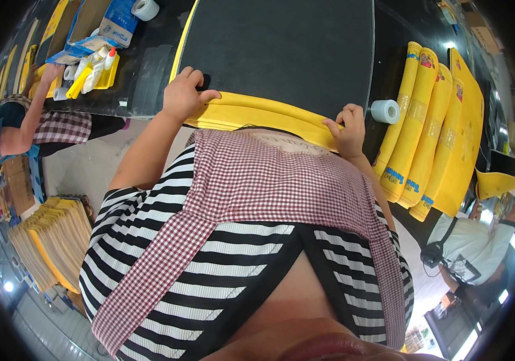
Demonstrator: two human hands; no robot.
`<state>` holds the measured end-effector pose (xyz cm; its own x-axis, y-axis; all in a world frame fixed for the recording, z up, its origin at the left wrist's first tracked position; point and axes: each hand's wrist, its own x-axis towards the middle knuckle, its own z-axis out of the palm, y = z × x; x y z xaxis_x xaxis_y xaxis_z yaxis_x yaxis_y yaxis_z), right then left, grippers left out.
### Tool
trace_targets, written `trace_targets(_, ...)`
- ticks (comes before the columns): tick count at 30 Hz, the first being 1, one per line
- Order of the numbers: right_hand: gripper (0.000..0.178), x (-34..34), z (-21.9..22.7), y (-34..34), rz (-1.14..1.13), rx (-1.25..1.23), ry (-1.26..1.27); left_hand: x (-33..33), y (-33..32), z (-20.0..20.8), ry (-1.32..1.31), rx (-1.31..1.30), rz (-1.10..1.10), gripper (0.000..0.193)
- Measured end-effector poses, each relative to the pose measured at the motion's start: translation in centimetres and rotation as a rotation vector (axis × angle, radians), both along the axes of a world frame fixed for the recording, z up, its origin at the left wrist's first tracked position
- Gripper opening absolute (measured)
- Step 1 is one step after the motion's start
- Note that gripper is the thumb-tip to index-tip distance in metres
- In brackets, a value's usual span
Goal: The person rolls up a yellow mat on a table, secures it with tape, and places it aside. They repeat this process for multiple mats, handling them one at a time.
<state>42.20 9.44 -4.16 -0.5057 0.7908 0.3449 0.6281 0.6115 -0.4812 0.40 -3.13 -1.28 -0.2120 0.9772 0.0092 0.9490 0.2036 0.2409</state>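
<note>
A wide mat, black on its upper face with a yellow border along the left, lies on the dark worktable in front of me. Its near edge is turned over into a flat yellow roll along the table's front edge. My left hand grips the left end of this roll, fingers curled and thumb lying along the top. At the right end, my right hand holds it in the same manner, thumb pointing inward. The roll's underside is hidden.
Several yellow rolled mats bound with clear tape lie at right, beside a tape roll. At left are a yellow tray with bottles, a blue box and a co-worker. Another person stands at lower right.
</note>
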Motion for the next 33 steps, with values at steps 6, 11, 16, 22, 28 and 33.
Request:
trace_targets(6, 0.041, 0.7, -0.8, 1.4, 0.064, -0.075, 0.056, 0.5, 1.0, 1.9, 0.082, -0.253, 0.135, 0.069)
trace_targets(11, 0.038, 0.7, -0.9, 1.6, 0.100, -0.050, 0.026, 0.3, 1.0, 1.9, 0.000, -0.302, 0.148, 0.062)
trace_targets(16, 0.027, 1.1, -0.7, 2.1, 0.196, -0.052, 0.018, -1.1, 0.3, 0.1, -0.083, 0.195, -0.268, 0.031)
trace_targets(22, 0.020, 1.7, -0.6, 2.1, 0.294, 0.011, -0.028, -0.7, -0.8, -0.7, -0.113, 0.066, -0.413, 0.012)
trace_targets(28, 0.028, 1.5, 1.7, 0.9, 0.327, 0.112, -0.112, -0.2, -2.0, 0.2, -0.035, 0.195, -0.506, 0.022)
trace_targets(33, 0.027, 1.2, 1.6, 1.0, 0.250, 0.189, -0.245, -1.0, -0.5, -0.4, -0.022, 0.135, -0.466, 0.023)
